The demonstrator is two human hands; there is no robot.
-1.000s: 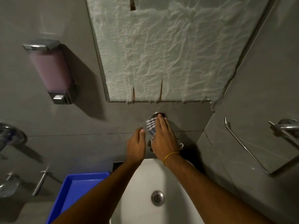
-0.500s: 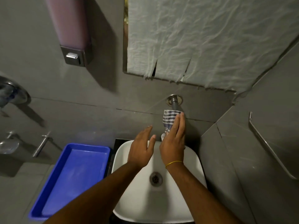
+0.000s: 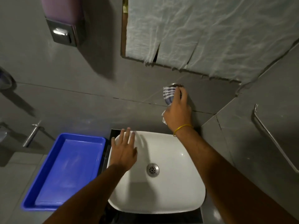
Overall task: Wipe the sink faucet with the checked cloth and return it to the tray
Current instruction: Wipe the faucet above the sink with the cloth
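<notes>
My right hand (image 3: 178, 113) grips the blue-and-white checked cloth (image 3: 169, 94) and presses it around the wall-mounted chrome faucet (image 3: 175, 85), of which only the round base shows above the cloth. A corner of the cloth hangs out below my palm. My left hand (image 3: 124, 151) lies flat with fingers spread on the back left rim of the white sink (image 3: 178, 199). The blue tray (image 3: 48, 198) stands empty to the left of the sink.
A soap dispenser (image 3: 63, 21) hangs on the grey wall at upper left. Crumpled white sheeting (image 3: 210, 34) covers the mirror above the faucet. A metal towel rail (image 3: 275, 141) runs along the right wall. Chrome fittings (image 3: 31, 135) stick out at far left.
My left hand has come away from the faucet and dropped onto the sink rim. My right hand with the cloth has slid up the faucet toward the wall. The view has tilted down.
</notes>
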